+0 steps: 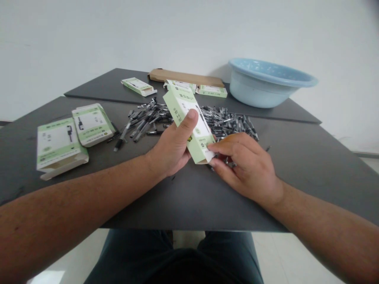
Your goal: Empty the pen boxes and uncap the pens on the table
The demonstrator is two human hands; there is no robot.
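Note:
A green and white pen box (pixel 185 103) is held tilted over the middle of the table. My left hand (pixel 175 148) wraps round it from the left, with the thumb pressed on its printed front. At the box's near end, my right hand (pixel 244 165) pinches the lower right corner between thumb and fingers. Whether anything is inside the box cannot be seen. Beneath and behind it spreads a loose pile of black and clear pens (pixel 223 120), partly hidden by my hands and the box.
Two more pen boxes, one nearer (pixel 57 146) and one behind (pixel 92 124), lie at the left. Several boxes, including a left one (pixel 137 85), lie farther back beside a brown cardboard piece (pixel 186 77). A blue basin (pixel 260 88) stands at the back right of the dark table (pixel 308 165).

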